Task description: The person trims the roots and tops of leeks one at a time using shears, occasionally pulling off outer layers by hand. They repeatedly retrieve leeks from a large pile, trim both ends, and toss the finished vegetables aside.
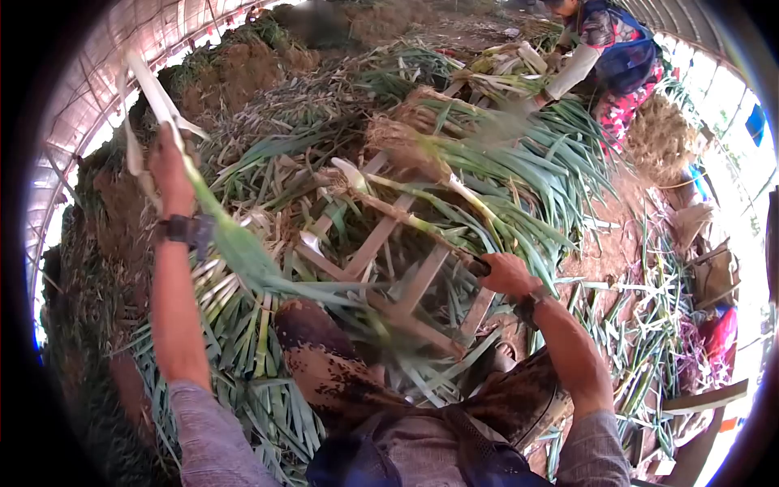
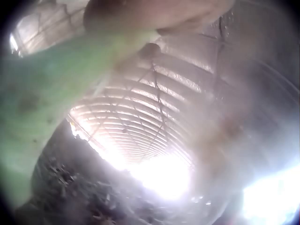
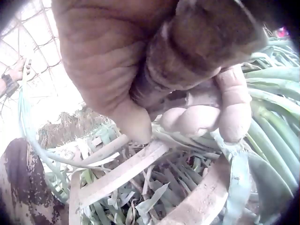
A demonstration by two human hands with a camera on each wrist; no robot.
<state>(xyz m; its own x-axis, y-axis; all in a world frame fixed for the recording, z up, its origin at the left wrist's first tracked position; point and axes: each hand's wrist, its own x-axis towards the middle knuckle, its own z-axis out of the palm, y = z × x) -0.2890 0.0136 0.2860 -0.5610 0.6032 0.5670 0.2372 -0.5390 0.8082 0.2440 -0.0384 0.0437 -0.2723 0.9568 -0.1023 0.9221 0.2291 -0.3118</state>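
My left hand [image 1: 170,174], raised at the left of the head view, grips a long green onion [image 1: 239,247]. Its white end points up past the fingers, and its green leaves trail down toward my knees. In the left wrist view the blurred green stalk [image 2: 51,84] fills the left side. Low over a wooden slatted frame [image 1: 377,247], my right hand [image 1: 510,274] curls round a dark, round handle [image 3: 201,42]. I cannot tell what tool the handle belongs to. Several loose green onions [image 1: 479,203] lie across the frame near that hand.
Heaped green onions [image 1: 268,162] spread behind the frame, and more leaves [image 1: 276,406] lie by my left leg. Another person [image 1: 608,57] bends over a pile at the back right. Scattered leaves and boards [image 1: 706,399] lie at the right, under a ribbed tunnel roof [image 2: 150,93].
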